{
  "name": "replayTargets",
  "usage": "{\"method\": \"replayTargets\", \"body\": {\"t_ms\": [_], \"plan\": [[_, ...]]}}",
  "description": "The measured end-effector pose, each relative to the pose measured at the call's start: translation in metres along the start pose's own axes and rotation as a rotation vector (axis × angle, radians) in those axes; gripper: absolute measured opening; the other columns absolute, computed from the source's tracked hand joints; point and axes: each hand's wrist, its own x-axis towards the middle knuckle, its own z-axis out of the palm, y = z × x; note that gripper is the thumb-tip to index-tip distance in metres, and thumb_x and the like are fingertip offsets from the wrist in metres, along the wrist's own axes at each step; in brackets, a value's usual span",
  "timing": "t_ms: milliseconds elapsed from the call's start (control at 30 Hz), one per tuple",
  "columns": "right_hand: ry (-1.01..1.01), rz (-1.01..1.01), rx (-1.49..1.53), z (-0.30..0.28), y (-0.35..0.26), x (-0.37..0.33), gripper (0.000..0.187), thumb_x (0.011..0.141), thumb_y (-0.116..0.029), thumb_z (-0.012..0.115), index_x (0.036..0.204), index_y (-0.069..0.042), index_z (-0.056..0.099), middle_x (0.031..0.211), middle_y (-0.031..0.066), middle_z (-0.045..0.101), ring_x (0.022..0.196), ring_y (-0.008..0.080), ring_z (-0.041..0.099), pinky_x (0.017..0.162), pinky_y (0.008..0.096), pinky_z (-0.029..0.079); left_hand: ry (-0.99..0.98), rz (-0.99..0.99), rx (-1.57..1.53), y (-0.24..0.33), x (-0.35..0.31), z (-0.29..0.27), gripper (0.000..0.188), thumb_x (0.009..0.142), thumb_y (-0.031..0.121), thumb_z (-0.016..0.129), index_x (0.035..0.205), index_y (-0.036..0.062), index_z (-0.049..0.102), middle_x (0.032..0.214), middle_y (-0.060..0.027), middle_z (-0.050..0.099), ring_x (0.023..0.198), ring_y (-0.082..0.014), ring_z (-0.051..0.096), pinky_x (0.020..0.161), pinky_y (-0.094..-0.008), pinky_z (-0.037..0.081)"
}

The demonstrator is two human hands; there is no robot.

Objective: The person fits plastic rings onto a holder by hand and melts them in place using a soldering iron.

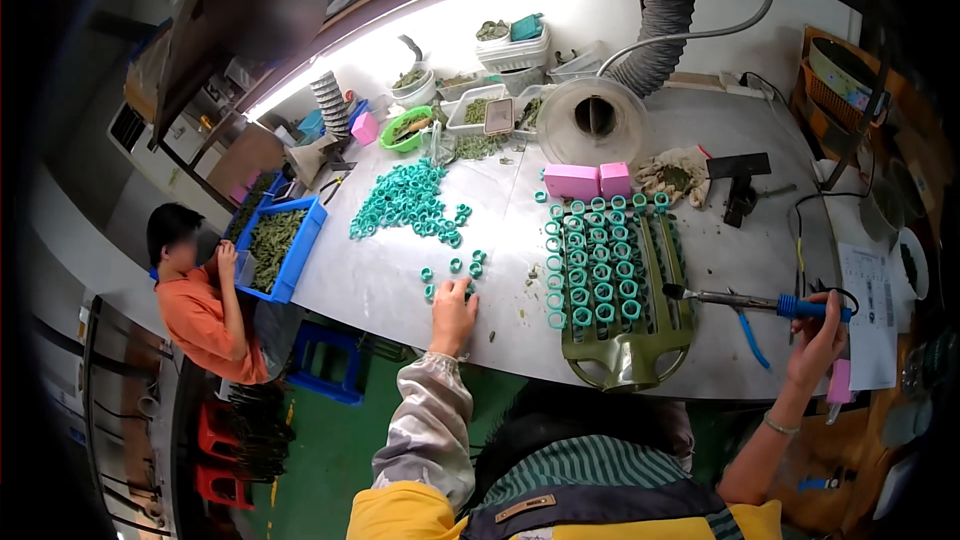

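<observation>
My right hand (818, 338) grips the blue handle of a soldering iron (735, 301), whose dark tip points left at the olive-green rack (632, 364). Rows of small teal rings (603, 292) stand on the rack's left part and along its left edge; bare olive-green bars show on its right. On the table, my left hand (455, 320) has its fingers bent down together over a teal ring (469, 290), mostly hidden by the fingertips. A few loose teal rings (456, 266) lie just beyond that hand. Farther back is a large heap of teal rings (405, 202).
Pink blocks (572, 181), a fume funnel (592, 120) and a crumpled glove (675, 175) sit behind the rack. Blue-handled pliers (753, 338) and a paper sheet (870, 315) lie right. At left, a person in orange (210, 325) sits by a blue tray (300, 252) of green pieces.
</observation>
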Motion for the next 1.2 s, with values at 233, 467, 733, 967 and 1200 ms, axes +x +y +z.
{"method": "replayTargets", "body": {"t_ms": [233, 467, 733, 967, 1200], "plan": [[0.037, -0.031, -0.035, 0.013, 0.001, 0.009, 0.034, 0.092, -0.038, 0.064, 0.081, -0.006, 0.065, 0.070, 0.0037, 0.064, 0.051, 0.0092, 0.055, 0.050, 0.0213, 0.044, -0.080, -0.023, -0.272, 0.008, 0.046, 0.009, 0.033, 0.085, 0.008, 0.063, 0.118, 0.0050, 0.062, 0.091, -0.0126, 0.065, 0.075, -0.0244, 0.064, 0.065, -0.0352, 0.051], [0.072, -0.036, -0.007, 0.031, 0.014, 0.029, 0.032, 0.092, -0.035, 0.064, 0.082, -0.005, 0.066, 0.072, 0.0042, 0.065, 0.051, 0.0100, 0.056, 0.051, 0.0219, 0.045, -0.326, -0.545, -1.207, -0.016, 0.050, -0.009, 0.024, 0.092, 0.008, 0.056, 0.112, 0.0006, 0.067, 0.085, 0.0027, 0.061, 0.075, -0.0052, 0.058, 0.080, -0.0261, 0.052], [0.006, -0.025, -0.014, 0.048, 0.023, 0.039, 0.034, 0.095, -0.035, 0.061, 0.084, -0.003, 0.066, 0.073, 0.0062, 0.065, 0.058, 0.0119, 0.060, 0.054, 0.0245, 0.049, -0.423, -0.274, -1.055, 0.098, 0.092, -0.021, 0.034, 0.090, 0.006, 0.065, 0.123, 0.0010, 0.063, 0.107, -0.0033, 0.067, 0.089, -0.0081, 0.060, 0.077, -0.0233, 0.048], [-0.072, -0.004, -0.029, 0.082, 0.037, 0.040, 0.034, 0.096, -0.033, 0.059, 0.085, -0.001, 0.066, 0.073, 0.0072, 0.066, 0.059, 0.0121, 0.062, 0.057, 0.0262, 0.051, -0.348, 0.438, -0.638, 0.214, 0.141, 0.041, 0.029, 0.084, 0.002, 0.067, 0.112, 0.0044, 0.066, 0.111, -0.0117, 0.063, 0.092, -0.0291, 0.060, 0.082, -0.0363, 0.050], [-0.129, 0.029, -0.021, 0.089, 0.064, 0.040, 0.033, 0.099, -0.029, 0.055, 0.088, 0.000, 0.065, 0.069, 0.0072, 0.066, 0.058, 0.0122, 0.063, 0.057, 0.0267, 0.053, -0.281, 0.599, -0.449, 0.237, 0.151, 0.081, 0.027, 0.079, 0.004, 0.070, 0.106, 0.0048, 0.069, 0.112, -0.0115, 0.067, 0.106, -0.0327, 0.057, 0.093, -0.0400, 0.047]]}}
